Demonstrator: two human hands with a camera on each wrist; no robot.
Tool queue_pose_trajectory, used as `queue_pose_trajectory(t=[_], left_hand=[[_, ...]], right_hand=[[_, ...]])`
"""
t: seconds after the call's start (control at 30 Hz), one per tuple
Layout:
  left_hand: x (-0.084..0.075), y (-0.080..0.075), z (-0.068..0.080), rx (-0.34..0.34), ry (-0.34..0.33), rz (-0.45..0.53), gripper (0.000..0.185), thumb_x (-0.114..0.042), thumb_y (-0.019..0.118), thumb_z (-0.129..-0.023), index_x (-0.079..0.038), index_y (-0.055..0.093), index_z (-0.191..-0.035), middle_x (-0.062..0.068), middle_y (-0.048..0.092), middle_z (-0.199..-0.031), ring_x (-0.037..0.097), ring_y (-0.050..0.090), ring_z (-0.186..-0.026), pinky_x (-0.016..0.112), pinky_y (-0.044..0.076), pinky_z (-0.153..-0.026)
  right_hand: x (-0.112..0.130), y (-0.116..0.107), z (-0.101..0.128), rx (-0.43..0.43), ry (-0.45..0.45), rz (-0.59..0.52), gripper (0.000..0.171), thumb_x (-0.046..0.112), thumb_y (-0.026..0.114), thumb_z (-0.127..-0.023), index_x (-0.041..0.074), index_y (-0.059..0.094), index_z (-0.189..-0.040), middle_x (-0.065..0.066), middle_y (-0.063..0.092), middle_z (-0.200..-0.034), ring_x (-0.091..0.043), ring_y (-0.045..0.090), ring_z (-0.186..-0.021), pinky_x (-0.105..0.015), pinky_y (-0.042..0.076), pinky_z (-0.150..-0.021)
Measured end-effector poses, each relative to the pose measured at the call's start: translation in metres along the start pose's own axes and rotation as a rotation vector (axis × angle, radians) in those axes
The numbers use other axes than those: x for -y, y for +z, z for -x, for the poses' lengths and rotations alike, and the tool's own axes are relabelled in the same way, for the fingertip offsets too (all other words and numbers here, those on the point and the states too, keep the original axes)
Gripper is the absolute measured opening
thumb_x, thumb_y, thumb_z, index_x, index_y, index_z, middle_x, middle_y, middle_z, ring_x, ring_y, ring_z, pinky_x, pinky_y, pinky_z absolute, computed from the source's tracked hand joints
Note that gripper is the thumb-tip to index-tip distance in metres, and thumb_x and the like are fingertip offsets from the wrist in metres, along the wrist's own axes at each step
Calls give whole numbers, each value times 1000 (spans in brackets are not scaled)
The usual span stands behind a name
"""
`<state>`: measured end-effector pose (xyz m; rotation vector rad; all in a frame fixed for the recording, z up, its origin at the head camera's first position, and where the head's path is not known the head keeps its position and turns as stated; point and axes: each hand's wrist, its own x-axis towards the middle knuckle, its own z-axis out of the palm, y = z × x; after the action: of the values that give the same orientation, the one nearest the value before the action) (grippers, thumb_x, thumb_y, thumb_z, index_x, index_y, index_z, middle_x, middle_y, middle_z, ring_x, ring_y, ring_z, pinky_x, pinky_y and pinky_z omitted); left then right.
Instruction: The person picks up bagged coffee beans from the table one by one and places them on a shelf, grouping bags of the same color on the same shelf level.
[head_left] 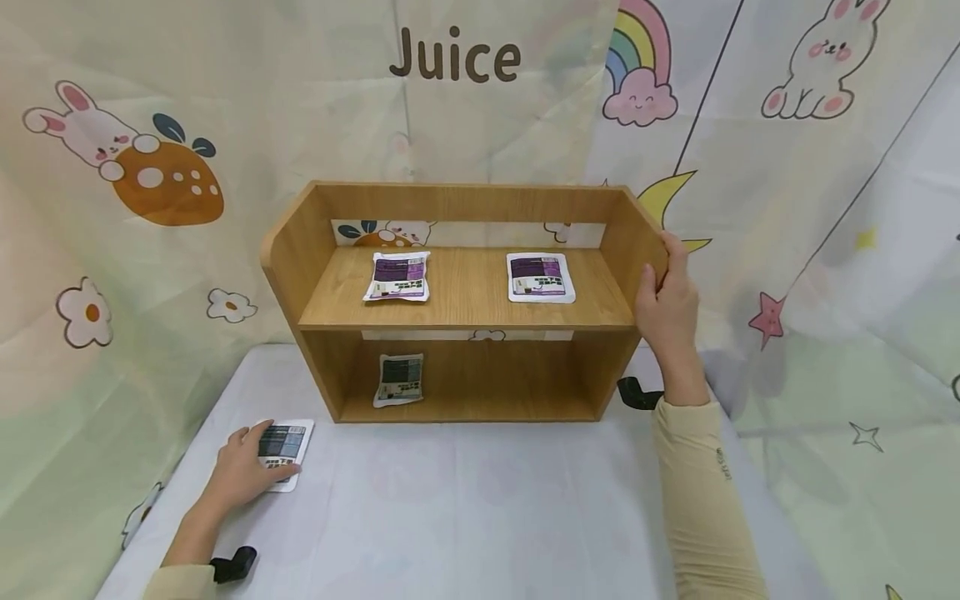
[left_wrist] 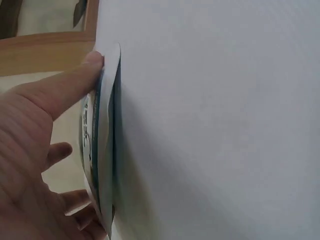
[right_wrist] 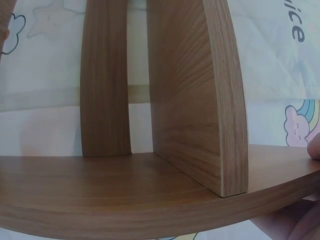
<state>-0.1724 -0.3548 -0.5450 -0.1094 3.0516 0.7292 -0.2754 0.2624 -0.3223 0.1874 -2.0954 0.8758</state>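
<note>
The left hand (head_left: 243, 471) lies at the lower left of the head view, on the white table (head_left: 480, 517). Its fingers are spread over a flat packet (head_left: 286, 450) and its thumb curls against the packet's near edge, so it pinches the packet lightly. The packet lies just in front of the shelf's left corner, its long axis running from near to far and leaning slightly right, its printed face up. In the left wrist view the packet (left_wrist: 102, 145) shows edge-on, one edge raised a little off the table, with the thumb (left_wrist: 65, 87) pressed to its upper end.

The right hand (head_left: 667, 304) is at the right centre of the frame. It grips the right side panel of the wooden shelf (head_left: 465, 308), thumb on the front edge and fingers wrapped round the outer face. In the right wrist view only fingertips (right_wrist: 315, 147) show at the right border against the panel (right_wrist: 200, 100).

Two purple packets lie flat on the upper board, one left (head_left: 397, 276) and one right (head_left: 540, 277), well apart. A darker packet (head_left: 400, 379) lies in the lower compartment, towards its left end, long axis roughly near to far.
</note>
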Motion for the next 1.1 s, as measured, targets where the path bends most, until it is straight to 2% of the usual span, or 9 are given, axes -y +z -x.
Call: queue_pose_trajectory(t=[0.17,0.27,0.4,0.57,0.7,0.93,1.1], left_hand=[[-3,-2,0,27,-34,27,106,-51,84,-67,5,33,-142,44,34,-121,57,46,-103,67,41,-81],[-3,-2,1,41,-50,45,105,-53,84,-66,4,35,-140,41,37,-117,52,50,-97,65,43,-78],[-3,3,4,37,-37,75,105,-55,84,-65,5,39,-138,41,42,-117,51,49,-101,64,42,-82],[-10,10,8,-20,10,142,96,-47,86,-67,3,44,-137,40,47,-119,52,48,-107,63,41,-85],[-25,16,12,-34,20,213,93,-45,86,-68,0,45,-138,39,46,-125,52,46,-114,62,40,-89],[-59,26,20,38,-76,305,100,-50,85,-66,-7,40,-144,35,34,-144,52,33,-130,65,31,-99],[-81,36,23,49,-85,375,101,-51,87,-64,-12,40,-144,31,31,-148,50,29,-134,64,27,-103]], right_hand=[[2,1,1,8,4,0,44,17,46,-100,22,38,-143,-22,59,-125,-39,62,-106,-56,50,-85],[2,3,2,7,-1,1,44,17,46,-100,22,37,-143,-23,58,-125,-39,62,-106,-56,50,-85],[1,3,2,1,1,6,44,18,46,-100,23,38,-143,-23,59,-124,-39,62,-104,-56,50,-84],[0,1,1,-5,6,7,44,17,45,-100,22,38,-143,-23,59,-123,-40,62,-104,-56,50,-83],[0,-1,-1,-7,11,13,44,19,45,-100,24,37,-143,-22,58,-126,-39,61,-106,-56,50,-85],[-1,0,-2,-3,-6,12,44,19,45,-100,24,37,-143,-21,58,-127,-39,61,-107,-55,50,-86],[-2,1,-1,-4,-3,5,44,18,46,-100,25,37,-143,-21,58,-125,-39,61,-106,-56,50,-85]])
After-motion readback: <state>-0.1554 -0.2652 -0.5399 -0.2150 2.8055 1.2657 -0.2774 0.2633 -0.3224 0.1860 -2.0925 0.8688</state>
